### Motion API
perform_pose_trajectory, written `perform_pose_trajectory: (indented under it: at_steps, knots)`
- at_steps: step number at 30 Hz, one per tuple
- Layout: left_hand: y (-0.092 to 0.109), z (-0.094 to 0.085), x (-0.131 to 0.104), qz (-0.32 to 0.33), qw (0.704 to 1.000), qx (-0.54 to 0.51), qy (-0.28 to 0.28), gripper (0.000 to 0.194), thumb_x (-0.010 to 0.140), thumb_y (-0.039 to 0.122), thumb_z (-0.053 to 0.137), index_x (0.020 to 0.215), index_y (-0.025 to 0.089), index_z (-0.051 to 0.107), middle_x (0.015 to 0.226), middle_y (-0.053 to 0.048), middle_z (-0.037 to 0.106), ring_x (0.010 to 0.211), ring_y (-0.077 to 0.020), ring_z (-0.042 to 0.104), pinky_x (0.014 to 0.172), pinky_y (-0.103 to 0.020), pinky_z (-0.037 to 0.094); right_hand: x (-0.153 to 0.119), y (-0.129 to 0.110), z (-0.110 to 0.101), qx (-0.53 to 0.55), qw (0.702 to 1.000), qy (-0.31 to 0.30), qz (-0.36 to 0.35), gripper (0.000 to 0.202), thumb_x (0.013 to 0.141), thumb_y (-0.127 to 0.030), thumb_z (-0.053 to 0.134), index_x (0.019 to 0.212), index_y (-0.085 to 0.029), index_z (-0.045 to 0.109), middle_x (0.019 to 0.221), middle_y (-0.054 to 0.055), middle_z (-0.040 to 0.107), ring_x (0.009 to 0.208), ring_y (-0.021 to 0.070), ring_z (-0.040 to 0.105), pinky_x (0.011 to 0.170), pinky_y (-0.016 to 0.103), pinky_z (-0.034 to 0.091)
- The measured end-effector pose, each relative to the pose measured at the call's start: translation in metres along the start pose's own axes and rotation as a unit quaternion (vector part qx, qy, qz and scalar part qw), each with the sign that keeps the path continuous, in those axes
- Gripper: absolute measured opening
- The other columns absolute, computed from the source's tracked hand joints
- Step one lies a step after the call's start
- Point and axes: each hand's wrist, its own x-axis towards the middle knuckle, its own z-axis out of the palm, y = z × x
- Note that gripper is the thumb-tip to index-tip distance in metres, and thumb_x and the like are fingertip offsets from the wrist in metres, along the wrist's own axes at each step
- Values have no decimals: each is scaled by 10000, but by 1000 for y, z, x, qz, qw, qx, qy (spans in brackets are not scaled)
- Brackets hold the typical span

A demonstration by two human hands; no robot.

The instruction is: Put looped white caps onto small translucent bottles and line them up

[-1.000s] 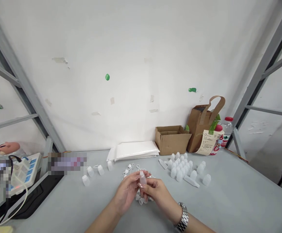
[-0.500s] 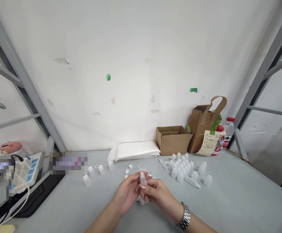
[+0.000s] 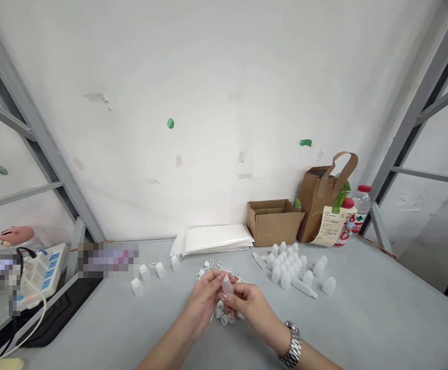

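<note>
In front of me, my right hand (image 3: 249, 303) is closed around the body of a small translucent plastic dropper bottle (image 3: 228, 289), which leans slightly. The thumb and fingers of my left hand (image 3: 204, 300) pinch at its top; whether a cap is between them is hidden. Small white caps with loops (image 3: 224, 318) lie in a pile under and behind my hands. Farther left stand several similar small bottles with white tops (image 3: 161, 270). A cluster of translucent bottles (image 3: 287, 266) stands to the right, with a few lying on their sides.
White padded envelopes (image 3: 216, 239) lie against the wall, beside an open cardboard box (image 3: 275, 226). Behind the bottles stand a brown paper bag (image 3: 311, 203) and a red-capped bottle (image 3: 362, 201). A power strip (image 3: 50, 272) with cables and a black mat (image 3: 61, 308) are at left.
My left thumb and fingers have closed over the top of the bottle, which showed uncovered before. More of the caps below my hands now shows. The view has shifted slightly.
</note>
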Motion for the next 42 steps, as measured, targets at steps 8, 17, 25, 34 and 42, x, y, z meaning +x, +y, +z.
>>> perform_pose_trajectory:
  at_steps: [8, 17, 25, 34, 42]
  knots:
    - [2, 3, -3, 15, 999, 37, 8, 148, 726, 250, 615, 817, 134, 624, 927, -90, 647, 859, -191, 582, 760, -285, 430, -4, 4, 1, -133, 988, 80, -28, 297, 748, -392, 547, 577, -160, 477, 524, -49, 390, 514, 89, 339, 486, 219, 271]
    - [-4, 0, -3, 23, 999, 4, -30, 204, 751, 220, 496, 880, 139, 632, 930, -87, 628, 723, -168, 575, 646, -282, 435, -1, 5, 0, -90, 994, 59, -14, 333, 730, -441, 558, 570, -154, 502, 506, -39, 416, 489, 95, 377, 489, 227, 292]
    - [-3, -1, -3, 10, 999, 44, -13, 214, 738, 253, 515, 847, 127, 650, 898, -100, 657, 650, -178, 596, 587, -286, 446, 0, 3, -3, 40, 998, -38, 6, 394, 714, -464, 594, 502, -140, 524, 477, -18, 486, 432, 77, 405, 473, 221, 271]
    - [-5, -9, 1, -46, 998, -42, 9, 256, 732, 230, 481, 846, 112, 677, 798, -80, 687, 726, -171, 592, 730, -274, 433, -3, -3, 0, 207, 974, -84, 33, 331, 717, -377, 639, 540, -109, 558, 475, -14, 500, 395, 51, 380, 463, 219, 242]
    - [-3, -5, 0, -53, 995, -80, -22, 264, 766, 267, 498, 923, 121, 651, 736, -60, 657, 658, -148, 564, 680, -277, 438, -3, -9, -3, 155, 984, -79, 26, 360, 714, -424, 627, 540, -114, 566, 474, -26, 497, 398, 47, 372, 464, 218, 246]
